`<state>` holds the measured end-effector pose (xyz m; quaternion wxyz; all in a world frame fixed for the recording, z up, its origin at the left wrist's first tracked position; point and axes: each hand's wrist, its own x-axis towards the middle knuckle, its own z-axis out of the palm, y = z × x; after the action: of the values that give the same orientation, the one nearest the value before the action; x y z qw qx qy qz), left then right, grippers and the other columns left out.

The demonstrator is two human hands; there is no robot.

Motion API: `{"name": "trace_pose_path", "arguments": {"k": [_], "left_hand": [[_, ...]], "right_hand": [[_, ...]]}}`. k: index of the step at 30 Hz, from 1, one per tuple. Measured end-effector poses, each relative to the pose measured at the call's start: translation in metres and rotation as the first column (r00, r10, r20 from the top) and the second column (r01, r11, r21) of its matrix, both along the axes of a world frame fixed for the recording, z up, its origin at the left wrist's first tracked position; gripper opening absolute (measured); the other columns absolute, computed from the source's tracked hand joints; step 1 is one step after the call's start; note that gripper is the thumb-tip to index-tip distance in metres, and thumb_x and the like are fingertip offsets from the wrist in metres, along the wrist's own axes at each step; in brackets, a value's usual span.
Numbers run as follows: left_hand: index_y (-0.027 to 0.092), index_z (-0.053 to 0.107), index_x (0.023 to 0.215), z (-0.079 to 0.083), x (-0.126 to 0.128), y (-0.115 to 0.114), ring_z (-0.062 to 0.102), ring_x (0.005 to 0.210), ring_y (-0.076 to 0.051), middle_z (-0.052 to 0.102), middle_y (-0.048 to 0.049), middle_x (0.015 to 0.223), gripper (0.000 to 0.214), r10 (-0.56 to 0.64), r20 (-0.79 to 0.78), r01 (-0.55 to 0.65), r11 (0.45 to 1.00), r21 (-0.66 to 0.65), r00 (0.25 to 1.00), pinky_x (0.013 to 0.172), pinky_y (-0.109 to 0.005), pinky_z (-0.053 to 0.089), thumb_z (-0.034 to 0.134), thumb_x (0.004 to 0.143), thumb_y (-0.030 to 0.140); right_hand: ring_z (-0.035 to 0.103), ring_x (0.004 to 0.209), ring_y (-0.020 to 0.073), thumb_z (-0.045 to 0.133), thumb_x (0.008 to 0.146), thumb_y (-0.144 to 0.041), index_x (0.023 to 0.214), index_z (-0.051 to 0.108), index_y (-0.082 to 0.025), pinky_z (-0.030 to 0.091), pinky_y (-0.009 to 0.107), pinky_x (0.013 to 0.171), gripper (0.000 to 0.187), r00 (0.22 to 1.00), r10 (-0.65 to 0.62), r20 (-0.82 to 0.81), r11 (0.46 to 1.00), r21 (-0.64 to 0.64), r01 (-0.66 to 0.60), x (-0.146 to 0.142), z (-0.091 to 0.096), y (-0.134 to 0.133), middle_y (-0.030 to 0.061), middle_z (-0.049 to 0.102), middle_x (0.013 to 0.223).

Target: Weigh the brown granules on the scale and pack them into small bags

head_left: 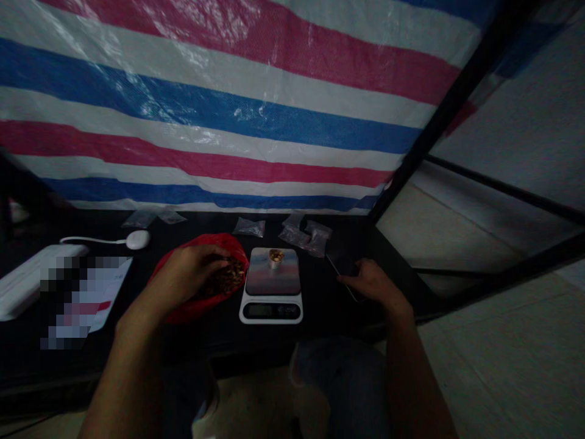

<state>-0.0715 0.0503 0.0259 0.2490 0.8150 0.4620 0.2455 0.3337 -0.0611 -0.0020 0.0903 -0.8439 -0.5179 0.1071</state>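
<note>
My left hand [189, 268] reaches into a red plastic bag [183, 308] of small brown pieces [228, 277], its fingers curled among them. A small white kitchen scale [271, 286] stands just right of the bag, with a little pile of the same brown pieces [276, 256] on its platform. My right hand [372, 281] rests on the dark table, fingers bent over the edge of a dark phone [342, 263]. Several small clear plastic bags [305, 235] lie behind the scale.
A white box [27, 280], a paper sheet [98, 292] and a white round device on a cable [137, 239] lie at the left. A striped red, white and blue tarp [219, 110] hangs behind the black table [219, 329]. A black frame pole [439, 116] slants at right.
</note>
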Motion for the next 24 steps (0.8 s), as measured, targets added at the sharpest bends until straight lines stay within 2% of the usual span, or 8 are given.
{"name": "trace_pose_path", "arguments": {"k": [4,7,9,11,16,19,21,24], "left_hand": [[0.028,0.079,0.091,0.002,0.001,-0.002,0.075,0.089,-0.030,0.081,-0.0077,0.099,0.030,0.003,0.010,-0.003,1.000,-0.007,1.000,0.090,-0.042,0.057,0.060,0.083,0.050],[0.026,0.078,0.092,0.005,0.002,-0.003,0.074,0.091,-0.030,0.080,-0.0071,0.100,0.030,0.015,0.006,-0.015,1.000,-0.026,1.000,0.090,-0.041,0.056,0.060,0.081,0.048],[0.025,0.077,0.093,0.006,0.003,-0.004,0.074,0.091,-0.030,0.080,-0.0070,0.101,0.031,0.021,-0.003,-0.021,0.999,-0.035,1.000,0.089,-0.040,0.056,0.059,0.081,0.048],[0.025,0.076,0.093,0.006,0.003,-0.003,0.074,0.090,-0.029,0.080,-0.0070,0.101,0.032,0.023,-0.012,-0.024,0.999,-0.041,1.000,0.089,-0.039,0.056,0.059,0.080,0.049],[0.025,0.076,0.093,0.005,0.004,-0.003,0.073,0.089,-0.029,0.080,-0.0061,0.100,0.032,0.045,-0.022,-0.046,0.998,-0.044,0.999,0.086,-0.038,0.055,0.060,0.080,0.049],[0.024,0.076,0.094,0.001,0.003,-0.002,0.073,0.090,-0.028,0.080,-0.0054,0.100,0.030,0.024,0.009,-0.024,0.999,-0.047,1.000,0.086,-0.039,0.053,0.061,0.081,0.047],[0.025,0.076,0.092,-0.002,0.003,-0.001,0.073,0.089,-0.028,0.080,-0.0059,0.098,0.029,0.023,0.040,-0.021,0.999,-0.033,0.999,0.084,-0.039,0.052,0.060,0.081,0.046],[0.027,0.076,0.087,-0.005,0.004,-0.001,0.074,0.084,-0.028,0.080,-0.0076,0.095,0.028,0.045,0.057,-0.046,0.999,0.009,0.997,0.080,-0.041,0.051,0.058,0.077,0.046]], "right_hand": [[0.071,0.096,0.0277,0.069,0.087,-0.054,0.108,0.070,-0.008,0.051,0.030,0.075,0.050,0.994,-0.006,-0.109,1.000,-0.018,0.004,0.005,0.004,0.000,0.0195,0.072,0.110],[0.072,0.090,0.0234,0.063,0.094,-0.041,0.105,0.072,-0.010,0.050,0.027,0.072,0.034,0.977,-0.038,-0.208,0.998,0.037,0.047,0.009,0.005,0.001,0.0156,0.075,0.105],[0.072,0.092,0.0223,0.064,0.093,-0.032,0.105,0.071,-0.011,0.050,0.026,0.074,0.026,0.971,-0.064,-0.232,0.993,0.084,0.086,0.011,0.004,0.002,0.0144,0.076,0.105],[0.071,0.091,0.0220,0.063,0.092,-0.030,0.102,0.071,-0.011,0.049,0.027,0.074,0.023,0.963,-0.088,-0.255,0.987,0.108,0.119,0.011,0.002,0.003,0.0136,0.076,0.102],[0.071,0.081,0.0208,0.064,0.092,-0.037,0.095,0.070,-0.013,0.048,0.028,0.067,0.025,0.954,-0.114,-0.276,0.982,0.111,0.150,0.012,0.000,0.002,0.0120,0.076,0.093],[0.071,0.078,0.0226,0.072,0.084,-0.052,0.093,0.070,-0.014,0.047,0.029,0.063,0.039,0.961,-0.084,-0.264,0.991,0.082,0.109,0.010,-0.001,-0.001,0.0116,0.076,0.089],[0.071,0.077,0.0243,0.076,0.077,-0.057,0.092,0.070,-0.015,0.046,0.029,0.060,0.045,0.974,-0.051,-0.221,0.996,0.064,0.066,0.007,-0.001,-0.003,0.0113,0.075,0.085],[0.072,0.081,0.0268,0.076,0.076,-0.058,0.092,0.071,-0.014,0.044,0.030,0.060,0.047,0.993,-0.056,-0.105,0.997,0.041,0.061,0.000,0.000,-0.004,0.0129,0.074,0.085]]}}
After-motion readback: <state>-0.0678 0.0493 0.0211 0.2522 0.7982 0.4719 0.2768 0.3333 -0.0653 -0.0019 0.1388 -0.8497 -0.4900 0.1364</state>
